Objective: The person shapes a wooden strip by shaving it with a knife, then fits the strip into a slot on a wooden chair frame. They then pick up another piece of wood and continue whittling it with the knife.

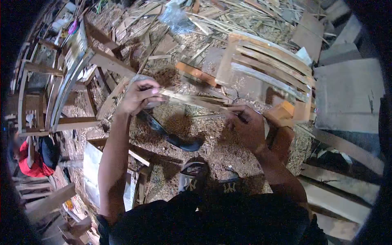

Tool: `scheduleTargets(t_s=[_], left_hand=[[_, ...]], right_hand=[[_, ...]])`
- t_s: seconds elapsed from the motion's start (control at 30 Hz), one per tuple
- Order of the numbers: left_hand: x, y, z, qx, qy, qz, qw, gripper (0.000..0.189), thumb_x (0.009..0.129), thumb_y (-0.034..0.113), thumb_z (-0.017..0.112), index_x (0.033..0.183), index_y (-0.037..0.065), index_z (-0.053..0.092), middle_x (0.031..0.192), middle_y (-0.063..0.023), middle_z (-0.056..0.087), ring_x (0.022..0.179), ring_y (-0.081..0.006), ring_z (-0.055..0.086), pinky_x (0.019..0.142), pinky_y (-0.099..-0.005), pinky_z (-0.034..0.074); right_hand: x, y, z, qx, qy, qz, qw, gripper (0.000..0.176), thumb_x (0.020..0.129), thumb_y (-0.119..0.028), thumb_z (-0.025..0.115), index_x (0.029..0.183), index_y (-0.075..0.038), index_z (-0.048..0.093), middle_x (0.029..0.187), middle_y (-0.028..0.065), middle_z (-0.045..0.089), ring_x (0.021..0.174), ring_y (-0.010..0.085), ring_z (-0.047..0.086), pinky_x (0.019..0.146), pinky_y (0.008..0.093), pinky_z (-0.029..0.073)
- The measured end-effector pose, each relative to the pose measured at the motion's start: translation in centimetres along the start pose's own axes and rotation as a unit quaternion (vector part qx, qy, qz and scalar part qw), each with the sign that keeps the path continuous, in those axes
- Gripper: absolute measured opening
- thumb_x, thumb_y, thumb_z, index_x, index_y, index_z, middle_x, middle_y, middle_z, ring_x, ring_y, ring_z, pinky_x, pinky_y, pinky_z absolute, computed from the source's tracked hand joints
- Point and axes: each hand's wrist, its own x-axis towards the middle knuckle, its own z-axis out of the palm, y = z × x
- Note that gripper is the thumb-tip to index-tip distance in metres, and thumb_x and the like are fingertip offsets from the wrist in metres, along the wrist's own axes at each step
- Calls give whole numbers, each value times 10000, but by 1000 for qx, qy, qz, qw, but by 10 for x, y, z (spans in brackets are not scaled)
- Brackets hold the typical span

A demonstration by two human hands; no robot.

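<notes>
Thin wood strips stretch between my two hands, slanting down to the right. My left hand pinches their left end between thumb and fingers. Around the right end, the fingers of my right hand are curled. Below the strips, a tool with a curved black handle and a dull grey part lies over the sawdust. Just beyond my right hand are a slatted wooden frame and an orange-brown wood block.
Sawdust and offcuts cover the floor around my sandals. Wooden frames stand at left, near a person in red. A clear plastic bag lies on the scrap at the back. Boards are stacked at right.
</notes>
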Motion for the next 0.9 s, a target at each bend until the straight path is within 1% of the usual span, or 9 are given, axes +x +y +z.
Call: scheduleTargets(t_s=[0.07, 0.13, 0.17, 0.2, 0.27, 0.47, 0.6, 0.67, 0.9], left_hand=[[-5, 14, 13, -14, -19, 95, 995, 209, 902, -11, 650, 1109, -33, 632, 1014, -167, 694, 871, -218, 716, 741, -292, 638], [-2, 31, 40, -47, -24, 110, 992, 188, 892, -36, 647, 1079, -47, 636, 992, -181, 694, 837, -224, 719, 725, -284, 638], [4, 36, 55, -27, -17, 109, 994, 189, 900, -21, 644, 1087, -39, 632, 972, -156, 686, 827, -210, 707, 712, -278, 623], [9, 41, 75, -6, -9, 109, 994, 190, 907, -6, 641, 1095, -31, 627, 953, -131, 678, 817, -196, 695, 700, -273, 609], [14, 54, 133, 49, 43, 147, 987, 186, 898, 38, 688, 1056, -51, 647, 934, -111, 681, 771, -166, 677, 679, -270, 585], [42, 45, 199, 124, 76, 195, 970, 233, 864, 28, 731, 1060, -75, 658, 886, -130, 717, 742, -149, 689, 685, -269, 587], [39, 42, 219, 209, 149, 209, 944, 223, 849, 94, 767, 985, -69, 698, 857, -127, 732, 716, -133, 684, 628, -254, 543], [41, 38, 213, 406, 165, 328, 837, 216, 850, 154, 769, 945, -37, 734, 802, -128, 738, 680, -130, 689, 607, -275, 535], [41, 27, 213, 383, 160, 309, 856, 231, 856, 190, 754, 988, 1, 745, 692, -109, 721, 594, -142, 677, 570, -293, 520]], right_hand=[[-17, -26, -12, -36, 19, -17, 999, 225, 878, -144, 720, 1064, -20, 690, 894, 78, 709, 754, 138, 661, 739, 276, 535], [-33, -42, -28, -193, 120, -250, 941, 243, 845, -111, 743, 1068, -30, 691, 932, 63, 705, 804, 128, 646, 745, 282, 529], [-36, -45, -37, -157, 153, -299, 929, 235, 834, -84, 740, 1060, -36, 698, 973, 66, 699, 896, 147, 648, 782, 300, 525], [-40, -52, -45, -165, 162, -297, 926, 235, 834, -84, 740, 1060, -36, 698, 973, 66, 699, 896, 147, 648, 782, 300, 525], [-47, -68, -57, -79, 354, -285, 887, 209, 839, -58, 731, 1045, -36, 706, 1017, 88, 691, 929, 195, 649, 823, 310, 511], [-58, -60, -118, -206, 385, -213, 874, 287, 847, -47, 729, 1126, -13, 674, 1019, 100, 678, 956, 200, 619, 902, 317, 461], [-50, -38, -128, -199, 394, -223, 869, 298, 854, -73, 730, 1138, -10, 668, 1001, 86, 669, 960, 185, 605, 903, 321, 451], [-47, -38, -124, -147, 422, -210, 870, 254, 854, -95, 734, 1086, -7, 680, 983, 84, 663, 955, 188, 600, 896, 317, 448], [-40, -38, -124, -147, 416, -232, 867, 185, 840, -96, 750, 995, -13, 694, 975, 95, 650, 955, 212, 591, 913, 327, 443]])
